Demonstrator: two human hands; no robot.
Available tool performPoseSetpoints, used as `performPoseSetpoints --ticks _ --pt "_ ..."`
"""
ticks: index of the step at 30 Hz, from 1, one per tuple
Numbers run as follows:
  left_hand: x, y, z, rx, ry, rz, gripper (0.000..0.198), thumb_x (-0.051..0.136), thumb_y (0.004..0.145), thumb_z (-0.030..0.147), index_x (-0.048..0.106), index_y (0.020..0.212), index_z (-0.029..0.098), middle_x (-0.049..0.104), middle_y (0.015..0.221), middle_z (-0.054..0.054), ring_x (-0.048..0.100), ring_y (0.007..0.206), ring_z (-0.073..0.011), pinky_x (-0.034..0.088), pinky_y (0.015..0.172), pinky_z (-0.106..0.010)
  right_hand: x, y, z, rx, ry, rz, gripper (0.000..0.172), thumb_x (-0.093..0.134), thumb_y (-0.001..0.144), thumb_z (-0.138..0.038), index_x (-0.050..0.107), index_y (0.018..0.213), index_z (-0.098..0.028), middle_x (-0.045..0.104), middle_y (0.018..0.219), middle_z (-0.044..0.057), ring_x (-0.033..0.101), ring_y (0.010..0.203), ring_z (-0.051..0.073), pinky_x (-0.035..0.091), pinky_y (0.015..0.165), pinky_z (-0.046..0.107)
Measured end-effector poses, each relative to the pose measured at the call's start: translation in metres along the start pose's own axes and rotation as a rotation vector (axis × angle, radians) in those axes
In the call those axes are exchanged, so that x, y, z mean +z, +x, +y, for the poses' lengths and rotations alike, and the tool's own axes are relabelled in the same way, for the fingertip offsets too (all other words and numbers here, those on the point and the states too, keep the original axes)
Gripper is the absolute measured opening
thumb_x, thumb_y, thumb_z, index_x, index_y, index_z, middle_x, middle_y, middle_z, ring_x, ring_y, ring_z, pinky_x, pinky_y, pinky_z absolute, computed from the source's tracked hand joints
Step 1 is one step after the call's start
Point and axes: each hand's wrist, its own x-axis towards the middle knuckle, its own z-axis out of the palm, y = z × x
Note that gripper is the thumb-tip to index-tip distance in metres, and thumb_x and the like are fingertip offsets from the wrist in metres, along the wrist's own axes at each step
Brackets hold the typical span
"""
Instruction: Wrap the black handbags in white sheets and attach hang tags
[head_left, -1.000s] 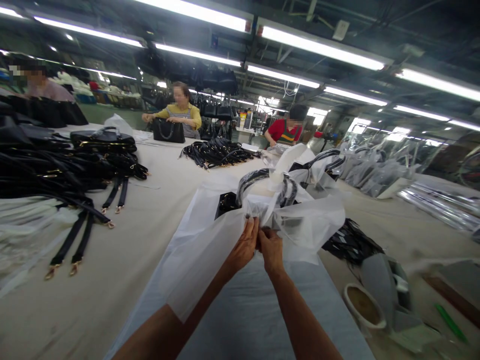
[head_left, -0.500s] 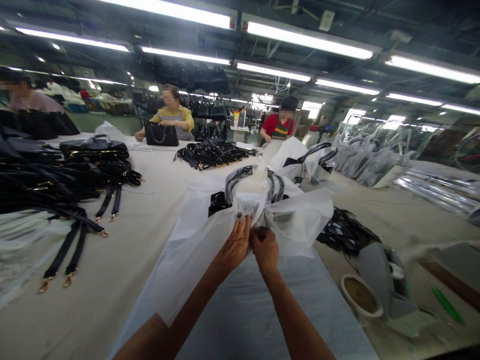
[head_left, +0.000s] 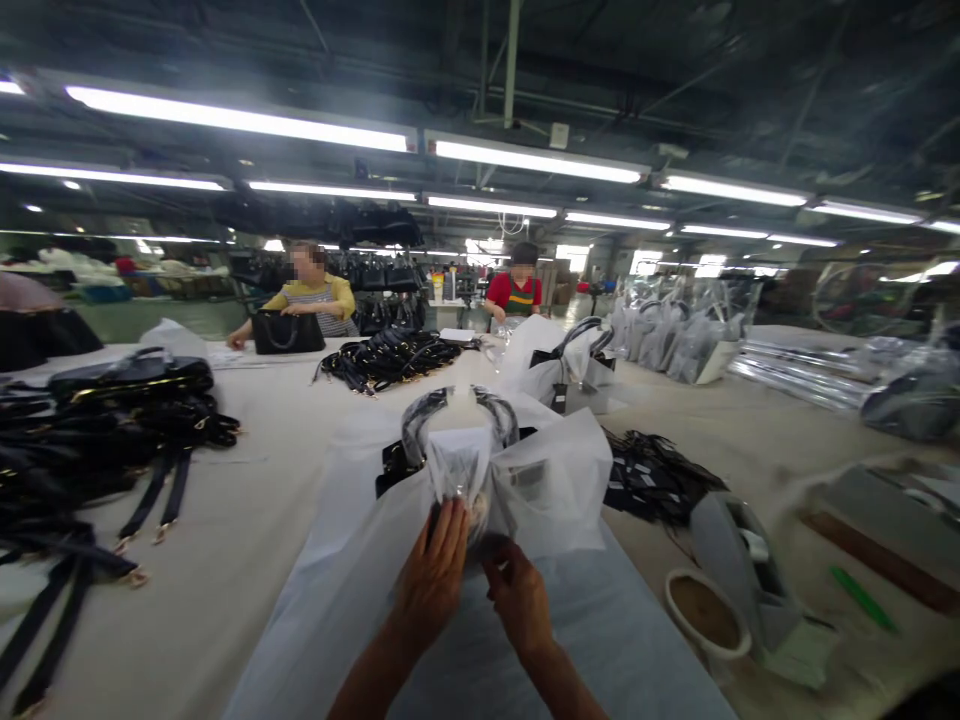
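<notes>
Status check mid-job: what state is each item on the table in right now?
Handbag, upright, partly covered by wrap, handles up.
White wrap, loose, draped round the handbag.
Left hand, flat against the wrap, fingers extended.
Right hand, fingers curled at the wrap; grip unclear.
Second bag, upright, wrapped.
Loose straps, heaped, unwrapped.
Tape dispenser, standing, untouched.

left hand [head_left: 433,585] flat, right hand [head_left: 519,602] curled
</notes>
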Motion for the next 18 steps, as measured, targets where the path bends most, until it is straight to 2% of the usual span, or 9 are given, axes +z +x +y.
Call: performPoseSetpoints --ticks 3,6,8,11,14,18 --pt "-0.001 -0.018 0.016 0.028 -0.037 -0.004 0.053 0.026 0.086 0.013 0.038 0.136 0.000 0.052 0.131 -0.018 0.041 0.128 -0.0296 0.020 0.111 -0.048 -0.009 -0.011 0.028 0.001 -0.063 -0.005 0.010 0.049 0.082 -0.028 0.055 0.078 -0.021 0.060 0.049 -0.002 0.057 0.046 0.015 0.037 0.049 0.023" --pt "0.014 -0.044 0.044 0.100 -0.178 0.033 0.049 0.028 0.088 0.017 0.044 0.133 0.007 0.060 0.121 -0.013 0.045 0.123 -0.0264 0.019 0.112 -0.045 -0.025 -0.018 0.049 0.021 -0.138 0.002 0.009 0.050 0.083 -0.023 0.057 0.078 -0.020 0.064 0.052 0.000 0.059 0.048 0.015 0.037 0.050 0.022" --pt "0.028 -0.058 0.065 0.158 -0.275 0.080 0.044 0.032 0.089 0.018 0.050 0.128 0.013 0.065 0.109 -0.009 0.051 0.115 -0.0213 0.024 0.110 -0.039 -0.042 -0.020 0.056 0.035 -0.189 0.008 0.009 0.051 0.084 -0.021 0.058 0.079 -0.019 0.066 0.054 0.001 0.061 0.051 0.015 0.039 0.053 0.022" --pt "0.042 -0.068 0.089 0.172 -0.323 0.078 0.036 0.036 0.089 0.020 0.058 0.116 0.014 0.066 0.105 -0.008 0.055 0.107 -0.0191 0.036 0.098 -0.031 -0.077 -0.016 0.058 0.065 -0.265 0.014 0.009 0.053 0.084 -0.021 0.060 0.080 -0.018 0.069 0.059 0.003 0.064 0.058 0.016 0.041 0.058 0.022" --pt "0.042 -0.066 0.096 0.165 -0.330 0.027 0.034 0.038 0.091 0.028 0.060 0.112 0.013 0.065 0.107 -0.010 0.057 0.104 -0.0197 0.042 0.089 -0.031 -0.117 0.000 0.057 0.132 -0.348 0.031 0.013 0.052 0.087 -0.025 0.062 0.083 -0.018 0.069 0.062 0.002 0.064 0.060 0.015 0.041 0.058 0.021" --pt "0.041 -0.065 0.088 0.213 -0.366 -0.054 0.040 0.041 0.091 0.032 0.052 0.125 0.014 0.066 0.109 -0.008 0.058 0.103 -0.0189 0.045 0.087 -0.029 -0.167 0.040 0.062 0.182 -0.514 0.123 0.018 0.050 0.089 -0.026 0.065 0.086 -0.018 0.072 0.077 0.004 0.065 0.071 0.015 0.041 0.062 0.022"
